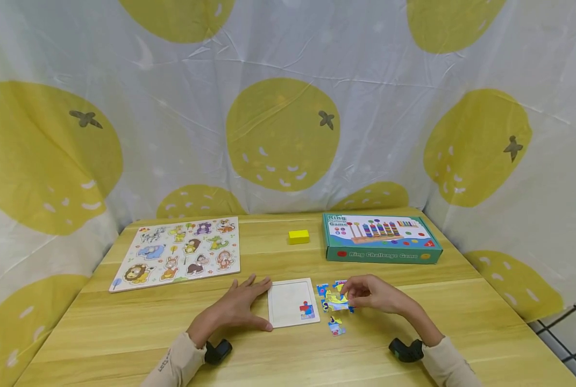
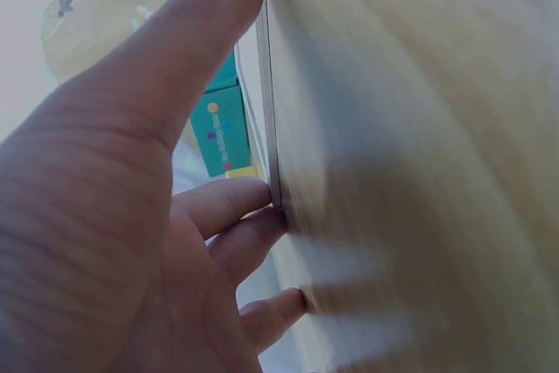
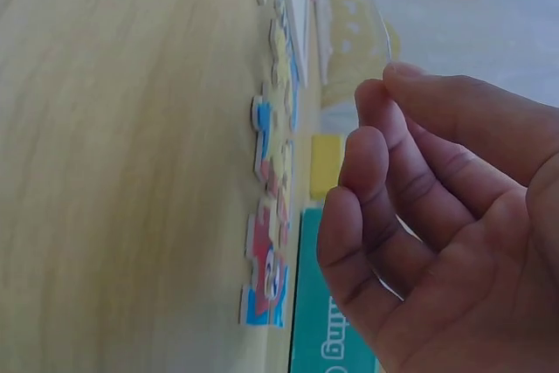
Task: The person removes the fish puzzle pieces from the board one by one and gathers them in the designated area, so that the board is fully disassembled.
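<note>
My left hand (image 1: 236, 309) rests spread out, thumb and fingertips at the left edge of a white puzzle tray (image 1: 285, 298). In the left wrist view, the fingers (image 2: 231, 203) touch the tray's side. A red and blue jigsaw piece (image 1: 307, 310) lies in the tray's near right corner. Over the loose pieces (image 1: 333, 302) right of the tray, my right hand (image 1: 377, 294) pinches a thin jigsaw piece (image 3: 379, 19) between thumb and index finger, raised above the table. It shows nearly edge-on in the right wrist view, so its picture is hidden.
An animal peg puzzle board (image 1: 181, 252) lies at the back left. A yellow block (image 1: 298, 237) sits at the back middle, with a green Ring Challenge Game box (image 1: 383, 238) to its right. One loose piece (image 1: 336, 326) lies nearer the front. A fruit-patterned curtain (image 1: 283, 134) hangs behind.
</note>
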Available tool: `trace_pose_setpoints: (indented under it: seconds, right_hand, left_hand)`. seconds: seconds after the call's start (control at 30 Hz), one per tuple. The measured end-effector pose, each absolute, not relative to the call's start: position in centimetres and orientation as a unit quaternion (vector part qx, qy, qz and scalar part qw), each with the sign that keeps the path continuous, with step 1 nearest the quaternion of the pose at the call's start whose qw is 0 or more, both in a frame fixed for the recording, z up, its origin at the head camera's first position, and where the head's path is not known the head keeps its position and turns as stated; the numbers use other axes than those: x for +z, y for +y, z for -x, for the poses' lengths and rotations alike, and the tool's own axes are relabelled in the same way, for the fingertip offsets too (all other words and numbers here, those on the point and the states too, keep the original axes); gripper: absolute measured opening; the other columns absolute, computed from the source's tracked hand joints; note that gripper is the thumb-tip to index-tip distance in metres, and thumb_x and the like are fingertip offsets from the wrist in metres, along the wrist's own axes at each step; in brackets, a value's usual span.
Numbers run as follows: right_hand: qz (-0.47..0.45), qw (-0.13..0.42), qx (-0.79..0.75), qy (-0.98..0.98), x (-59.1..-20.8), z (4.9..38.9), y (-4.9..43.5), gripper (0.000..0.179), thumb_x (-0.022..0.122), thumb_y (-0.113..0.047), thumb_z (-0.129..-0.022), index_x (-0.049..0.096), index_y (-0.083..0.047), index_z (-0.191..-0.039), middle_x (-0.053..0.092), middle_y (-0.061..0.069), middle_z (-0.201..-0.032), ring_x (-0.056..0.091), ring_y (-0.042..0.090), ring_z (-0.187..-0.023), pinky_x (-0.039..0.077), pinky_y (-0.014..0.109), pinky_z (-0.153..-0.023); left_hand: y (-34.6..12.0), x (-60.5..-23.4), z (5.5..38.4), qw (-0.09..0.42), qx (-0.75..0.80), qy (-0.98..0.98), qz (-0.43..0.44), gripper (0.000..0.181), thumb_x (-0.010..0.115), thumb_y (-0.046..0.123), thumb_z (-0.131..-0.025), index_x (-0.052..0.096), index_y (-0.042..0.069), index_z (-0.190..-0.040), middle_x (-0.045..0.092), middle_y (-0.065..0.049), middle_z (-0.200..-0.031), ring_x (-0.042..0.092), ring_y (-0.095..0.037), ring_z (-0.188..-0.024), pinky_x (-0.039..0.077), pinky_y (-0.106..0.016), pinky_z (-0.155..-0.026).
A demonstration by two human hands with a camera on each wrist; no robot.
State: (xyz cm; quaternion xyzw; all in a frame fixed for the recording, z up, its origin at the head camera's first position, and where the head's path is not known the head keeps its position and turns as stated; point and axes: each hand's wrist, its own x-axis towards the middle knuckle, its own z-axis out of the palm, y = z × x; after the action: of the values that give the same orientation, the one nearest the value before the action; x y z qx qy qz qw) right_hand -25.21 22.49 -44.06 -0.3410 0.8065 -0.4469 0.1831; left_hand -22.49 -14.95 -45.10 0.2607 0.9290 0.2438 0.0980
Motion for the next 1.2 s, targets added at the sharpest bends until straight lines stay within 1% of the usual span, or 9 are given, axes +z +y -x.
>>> trace_pose_setpoints:
  seconds: [0.27,0.37,0.57,0.8,1.0,1.2]
  right_hand:
    - [0.341,0.197,-0.452,0.8,-44.4,24.9,23.9,0.014,0.061,-0.005,-0.092,0.062,0.0,-0.105,0.063,0.006,-0.085,0.056,0.006,-0.073,0.048,0.02,-0.063]
    - [0.337,0.203,-0.454,0.799,-44.5,24.6,24.4,0.015,0.061,-0.005,-0.092,0.062,0.0,-0.105,0.063,0.007,-0.086,0.056,0.007,-0.075,0.049,0.02,-0.065]
    - [0.334,0.223,-0.463,0.79,-44.7,24.2,25.1,0.017,0.062,-0.006,-0.092,0.063,0.002,-0.107,0.064,0.01,-0.087,0.057,0.009,-0.075,0.049,0.02,-0.066]
    - [0.341,0.237,-0.464,0.783,-45.2,24.0,25.5,0.017,0.061,-0.005,-0.092,0.062,0.004,-0.106,0.064,0.015,-0.086,0.056,0.007,-0.075,0.048,0.019,-0.066]
    - [0.332,0.249,-0.449,0.792,-45.3,23.8,25.7,0.015,0.061,-0.003,-0.09,0.063,0.002,-0.104,0.063,0.008,-0.083,0.053,0.004,-0.07,0.043,0.016,-0.06]
    - [0.341,0.241,-0.437,0.797,-45.4,23.7,25.6,0.014,0.062,-0.002,-0.089,0.064,0.001,-0.102,0.062,0.003,-0.08,0.051,0.001,-0.067,0.041,0.015,-0.057]
  left_hand:
    - [-15.0,-45.0,22.5,0.098,0.244,0.929,-0.261,0.1,0.077,0.058,-0.07,0.037,0.01,-0.148,0.032,-0.006,-0.155,0.014,-0.041,-0.144,0.005,-0.071,-0.108]
    - [-15.0,-45.0,22.5,0.101,0.246,0.928,-0.262,0.1,0.076,0.059,-0.07,0.037,0.011,-0.149,0.031,-0.005,-0.155,0.013,-0.041,-0.144,0.005,-0.071,-0.108]
    - [-15.0,-45.0,22.6,0.101,0.246,0.928,-0.262,0.1,0.076,0.059,-0.07,0.037,0.011,-0.148,0.032,-0.006,-0.155,0.013,-0.041,-0.144,0.005,-0.071,-0.108]
    - [-15.0,-45.2,22.6,0.1,0.243,0.929,-0.259,0.101,0.077,0.059,-0.069,0.037,0.01,-0.148,0.032,-0.006,-0.155,0.013,-0.04,-0.145,0.005,-0.07,-0.109]
    - [-15.0,-45.2,22.6,0.1,0.244,0.929,-0.259,0.101,0.077,0.059,-0.069,0.037,0.01,-0.148,0.032,-0.006,-0.155,0.014,-0.041,-0.144,0.005,-0.07,-0.108]
    - [-15.0,-45.1,22.5,0.1,0.245,0.929,-0.259,0.1,0.077,0.058,-0.07,0.037,0.01,-0.148,0.032,-0.006,-0.155,0.014,-0.041,-0.144,0.005,-0.07,-0.108]
